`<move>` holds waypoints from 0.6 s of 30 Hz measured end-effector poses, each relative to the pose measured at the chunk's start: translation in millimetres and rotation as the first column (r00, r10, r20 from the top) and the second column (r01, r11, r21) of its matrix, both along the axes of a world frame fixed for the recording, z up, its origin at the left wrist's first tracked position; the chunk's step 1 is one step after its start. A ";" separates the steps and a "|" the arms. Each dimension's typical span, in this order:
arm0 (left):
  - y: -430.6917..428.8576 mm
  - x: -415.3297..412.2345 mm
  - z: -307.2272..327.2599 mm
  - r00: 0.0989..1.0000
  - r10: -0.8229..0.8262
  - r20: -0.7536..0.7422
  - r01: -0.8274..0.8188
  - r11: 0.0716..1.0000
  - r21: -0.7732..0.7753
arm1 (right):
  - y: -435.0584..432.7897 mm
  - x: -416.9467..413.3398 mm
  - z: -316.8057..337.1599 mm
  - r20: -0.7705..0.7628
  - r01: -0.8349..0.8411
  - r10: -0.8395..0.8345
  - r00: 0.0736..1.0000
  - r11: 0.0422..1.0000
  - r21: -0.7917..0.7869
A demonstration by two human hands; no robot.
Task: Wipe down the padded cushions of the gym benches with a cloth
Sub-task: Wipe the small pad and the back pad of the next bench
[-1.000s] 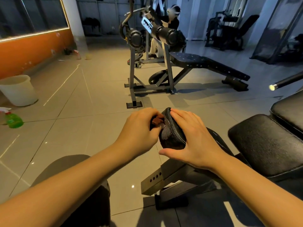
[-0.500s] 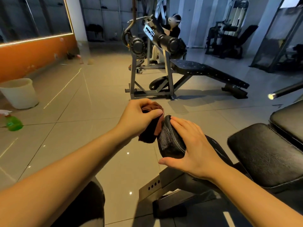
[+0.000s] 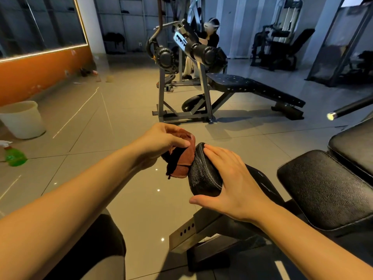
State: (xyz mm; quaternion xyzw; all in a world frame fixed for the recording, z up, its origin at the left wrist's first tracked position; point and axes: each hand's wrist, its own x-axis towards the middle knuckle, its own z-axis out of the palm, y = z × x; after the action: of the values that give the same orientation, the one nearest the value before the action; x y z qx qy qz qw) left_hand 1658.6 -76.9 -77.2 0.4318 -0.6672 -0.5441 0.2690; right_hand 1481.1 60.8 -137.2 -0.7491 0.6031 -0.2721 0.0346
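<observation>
My left hand [image 3: 163, 142] grips a reddish-brown cloth [image 3: 181, 158] and holds it against the left end face of a small black padded roller cushion [image 3: 203, 178] at the front of the bench. My right hand [image 3: 232, 182] lies over the top of that cushion with fingers spread and the thumb under its near edge. The bench's black seat pad [image 3: 323, 188] is to the right, and part of the back pad [image 3: 355, 146] shows beyond it.
A white bucket [image 3: 22, 120] and a green spray bottle [image 3: 14, 156] stand on the tiled floor at left. A decline bench with rack [image 3: 242, 87] is ahead, a person sits behind it, and a bar end [image 3: 331, 116] juts in at right.
My left hand has lifted and drawn the cloth out from the cushion's end face, so more of the cloth now hangs open. My right hand has stayed on the cushion.
</observation>
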 end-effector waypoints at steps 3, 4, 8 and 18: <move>13.1 -9.7 0.8 0.997 0.068 0.023 -0.066 0.992 -0.105 | 0.6 -1.6 -0.6 0.056 -0.016 0.015 0.998 1.000 0.003; 16.4 -11.9 -0.8 0.996 0.084 0.013 -0.082 0.989 -0.126 | 0.9 -2.3 -0.4 0.071 -0.022 0.021 0.997 1.000 0.008; 31.1 -8.4 -4.3 0.996 0.087 -0.028 -0.090 0.982 -0.166 | 2.7 -4.8 1.5 0.111 -0.052 0.049 0.993 0.998 0.025; 65.4 -0.3 -5.9 0.996 0.084 -0.037 -0.089 0.980 -0.175 | 8.7 -15.7 11.9 0.256 -0.117 0.081 0.963 0.985 0.129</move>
State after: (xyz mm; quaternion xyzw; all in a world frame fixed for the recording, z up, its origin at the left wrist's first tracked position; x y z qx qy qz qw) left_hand 1658.3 -11.5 -83.0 0.4267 -0.6893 -0.4769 0.3395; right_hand 1465.4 69.5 -125.3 -0.7336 0.5736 -0.3184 0.1772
